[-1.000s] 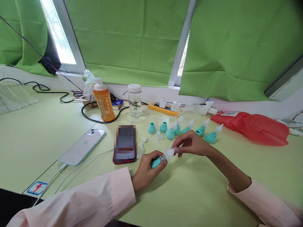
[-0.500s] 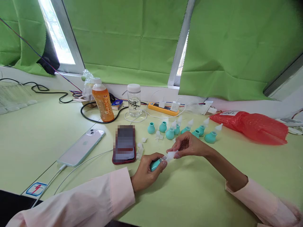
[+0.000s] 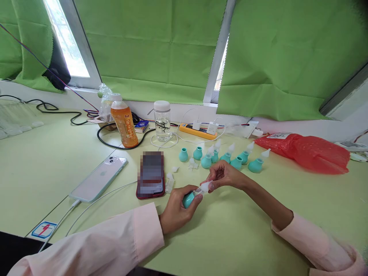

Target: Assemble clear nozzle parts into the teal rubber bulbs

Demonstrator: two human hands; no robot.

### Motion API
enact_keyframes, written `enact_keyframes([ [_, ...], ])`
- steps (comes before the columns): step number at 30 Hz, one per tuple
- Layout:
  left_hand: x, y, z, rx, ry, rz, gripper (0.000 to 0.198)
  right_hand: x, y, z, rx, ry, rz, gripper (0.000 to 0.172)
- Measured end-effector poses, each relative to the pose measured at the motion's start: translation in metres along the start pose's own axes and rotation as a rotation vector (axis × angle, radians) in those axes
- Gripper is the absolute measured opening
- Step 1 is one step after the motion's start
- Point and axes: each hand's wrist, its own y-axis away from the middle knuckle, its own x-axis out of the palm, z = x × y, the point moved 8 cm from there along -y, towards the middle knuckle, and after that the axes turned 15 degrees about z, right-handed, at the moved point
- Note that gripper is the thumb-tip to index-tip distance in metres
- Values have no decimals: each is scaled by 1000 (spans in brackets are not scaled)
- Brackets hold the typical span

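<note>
My left hand is wrapped round a teal bulb with a clear tube at its mouth. At the tube's end sits a white translucent tip, pinched between the fingers of my right hand. Behind my hands stand several teal bulbs; some carry clear pieces with pointed tips, like the one at the right, and others have bare mouths, like the one at the left. Small clear parts lie in front of them, and a clear tube lies beside the red-cased phone.
A white phone on a cable lies at the left. Behind stand an orange drink bottle and a clear water bottle, near an orange power strip and looped cables. A red plastic bag is at the right.
My right hand has moved slightly left with the white tip, closer to my left hand. The tip sits nearer the teal bulb. My left hand has hardly moved.
</note>
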Motion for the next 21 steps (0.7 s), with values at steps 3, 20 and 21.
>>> enact_keyframes([
  [3,-4,1,4,-16,24,-66,27,-1,-3,-1,-5,-36,-25,25],
  [20,-5,2,-1,27,-17,-78,26,3,-2,1,-67,-129,-105,27],
  [21,-5,2,-1,29,4,-75,25,4,0,5,-71,-103,-113,26],
])
